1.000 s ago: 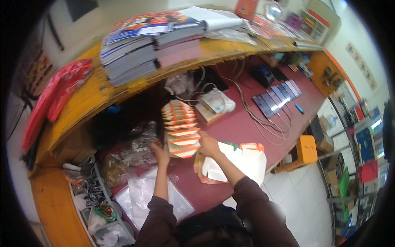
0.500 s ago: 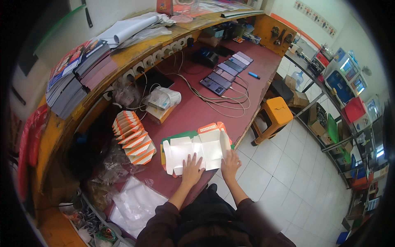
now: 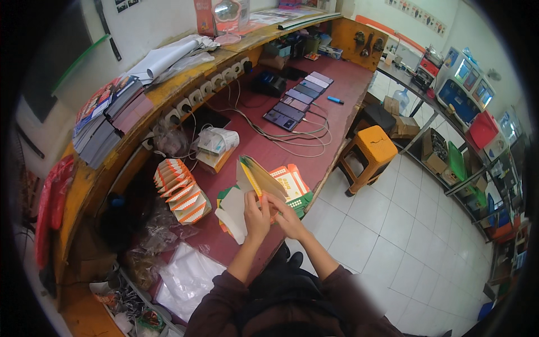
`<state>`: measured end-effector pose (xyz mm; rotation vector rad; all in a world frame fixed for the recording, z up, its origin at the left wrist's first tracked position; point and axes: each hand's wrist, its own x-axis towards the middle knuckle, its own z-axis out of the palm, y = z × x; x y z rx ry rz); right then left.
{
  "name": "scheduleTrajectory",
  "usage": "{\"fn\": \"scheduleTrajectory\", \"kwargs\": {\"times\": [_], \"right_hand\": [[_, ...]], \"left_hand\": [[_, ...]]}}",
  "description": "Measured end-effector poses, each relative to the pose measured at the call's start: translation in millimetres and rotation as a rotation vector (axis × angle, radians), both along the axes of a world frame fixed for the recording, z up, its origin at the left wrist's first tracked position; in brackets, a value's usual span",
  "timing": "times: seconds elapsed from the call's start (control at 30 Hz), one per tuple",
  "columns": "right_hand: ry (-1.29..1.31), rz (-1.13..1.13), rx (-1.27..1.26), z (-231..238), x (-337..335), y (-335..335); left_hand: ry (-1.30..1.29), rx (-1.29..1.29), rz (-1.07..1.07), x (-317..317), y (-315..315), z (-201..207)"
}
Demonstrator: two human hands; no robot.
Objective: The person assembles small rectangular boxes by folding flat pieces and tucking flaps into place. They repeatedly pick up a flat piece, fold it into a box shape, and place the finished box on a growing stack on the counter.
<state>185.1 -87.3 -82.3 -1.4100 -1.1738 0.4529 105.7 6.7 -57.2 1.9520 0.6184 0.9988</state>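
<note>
Both my hands grip a flat cardboard box blank [image 3: 259, 178], folded and tilted up off the red tabletop. Its visible faces are greyish, with a yellow and green edge. My left hand [image 3: 256, 218] closes on its lower left side. Pressed against the fold from the right is my right hand [image 3: 285, 218], its fingers close to the left ones. Beneath lie more flat box blanks [image 3: 292, 184], printed orange, white and green. A row of folded orange-and-white cartons [image 3: 181, 191] stands to the left. Whether the pale panel beside my left hand belongs to the held blank, I cannot tell.
Several phones [image 3: 297, 101] with white cables lie farther back on the red desk [image 3: 252, 147]. A small white box [image 3: 218, 141] sits near the socket row. Clear plastic sheets [image 3: 188, 281] are at the near left. A yellow stool [image 3: 368, 154] stands right of the desk.
The opened white-faced blank that lay flat under my hands is now lifted and folded. My hands have come together, and printed blanks show underneath at the right.
</note>
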Motion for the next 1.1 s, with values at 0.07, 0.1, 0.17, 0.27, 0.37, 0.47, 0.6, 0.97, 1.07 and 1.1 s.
{"fn": "scheduleTrajectory", "kwargs": {"times": [0.07,0.1,0.17,0.27,0.37,0.47,0.6,0.97,1.07,1.1], "right_hand": [[0.392,0.002,-0.154,-23,14,5],[0.586,0.008,-0.224,-36,22,9],[0.649,-0.225,-0.34,-60,33,13],[0.515,-0.338,-0.367,-62,31,10],[0.245,-0.25,-0.124,-16,11,1],[-0.172,-0.412,0.104,48,-11,-18],[-0.376,-0.614,0.27,108,-23,-39],[-0.227,-0.736,0.186,147,-52,-83],[-0.047,-0.717,0.289,148,-59,-88],[-0.024,-0.719,0.289,148,-61,-88]], "left_hand": [[0.17,0.12,0.008,2,10,-2],[0.234,0.139,0.009,2,14,-4],[0.27,0.157,0.031,0,21,-7],[0.144,0.096,0.061,-8,26,4],[-0.054,-0.235,-0.047,-15,23,30],[-0.22,-0.663,-0.262,-22,0,58],[-0.29,-0.642,-0.321,-31,-23,92],[-0.321,-0.088,-0.282,-38,-75,107],[-0.298,-0.034,-0.313,-44,-83,110],[-0.293,0.017,-0.322,-46,-85,112]]}}
